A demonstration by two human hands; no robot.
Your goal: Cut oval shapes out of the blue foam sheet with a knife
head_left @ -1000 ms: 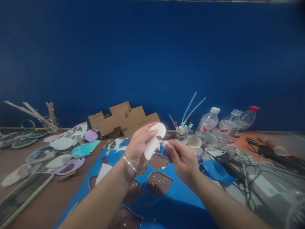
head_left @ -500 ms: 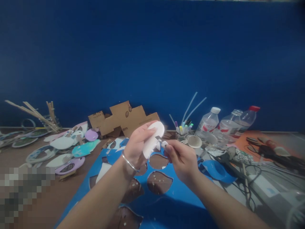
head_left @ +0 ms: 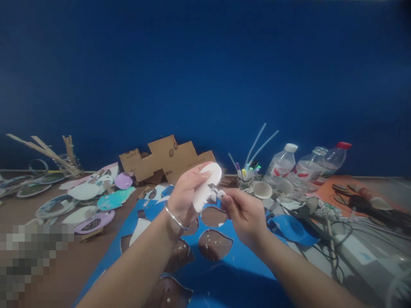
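My left hand [head_left: 186,188], with a silver bangle at its wrist, is closed round a white oval foam piece [head_left: 204,188] held tilted above the blue sheet. The thumb lies along the foam's face. Beside its right edge, my right hand [head_left: 244,207] pinches a small white piece [head_left: 221,194] between thumb and fingers. Small white and dark bits show between this piece and the foam; I cannot make out whether they are joined. Below lies the blue sheet [head_left: 244,265] with leaf-shaped cut-outs that show brown beneath, dotted with white crumbs.
Behind my hands leans cut cardboard [head_left: 171,158]. Painted fish-like shapes [head_left: 115,199] and a jar of sticks [head_left: 69,162] are on the left. To the right stand a marker holder [head_left: 245,182] and plastic bottles [head_left: 282,162], with black cables [head_left: 335,252] and a tape roll [head_left: 262,190].
Both hands stay almost in place. The small white piece in my right hand and the bits by the foam's edge have shifted very slightly.
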